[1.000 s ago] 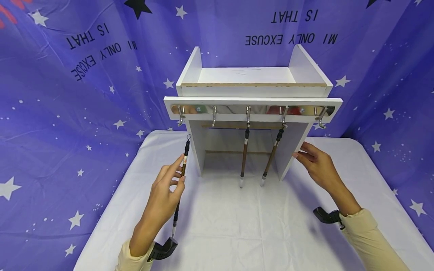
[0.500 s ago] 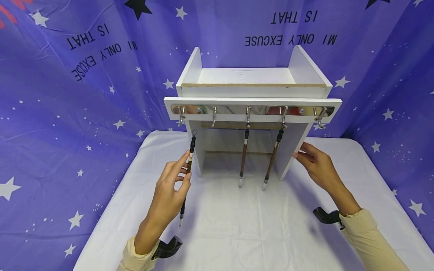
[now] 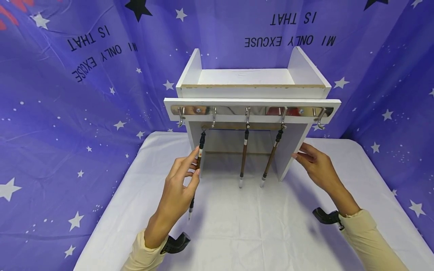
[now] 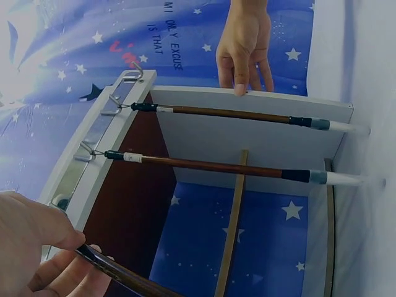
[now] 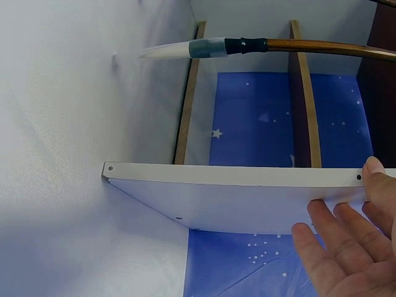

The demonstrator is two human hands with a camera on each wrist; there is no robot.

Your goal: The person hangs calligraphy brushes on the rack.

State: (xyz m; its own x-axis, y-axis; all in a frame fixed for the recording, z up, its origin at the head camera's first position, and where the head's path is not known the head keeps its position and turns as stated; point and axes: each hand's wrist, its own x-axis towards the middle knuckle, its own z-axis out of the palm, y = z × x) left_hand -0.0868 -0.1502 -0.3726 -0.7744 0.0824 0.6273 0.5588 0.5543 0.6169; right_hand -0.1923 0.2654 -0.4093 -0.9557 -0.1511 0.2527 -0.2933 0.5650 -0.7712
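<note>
My left hand (image 3: 179, 188) pinches a calligraphy brush (image 3: 202, 142) by its upper handle, its white tip pointing down. The brush's hanging loop is just below the hook board, between the two leftmost hooks and apart from both. Two more brushes hang by their loops: one brush (image 3: 244, 154) on the middle hook (image 3: 248, 116), another brush (image 3: 272, 154) on the hook to its right. On the white rack's (image 3: 252, 101) right side panel (image 5: 247, 175), my right hand (image 3: 315, 165) holds the front edge, thumb on the edge, fingers against the outer face.
The rack stands on a white-clothed table (image 3: 234, 233), with an open shelf (image 3: 244, 77) on top. A blue starred curtain (image 3: 84, 150) encloses the back and sides. The outermost hooks (image 3: 181, 116) carry nothing. A wrist camera (image 3: 176, 242) sits on my left wrist.
My left hand has moved right and slightly up with its brush, from beside the rack to in front of its left panel. The right hand stays in place; the hanging brushes swing slightly.
</note>
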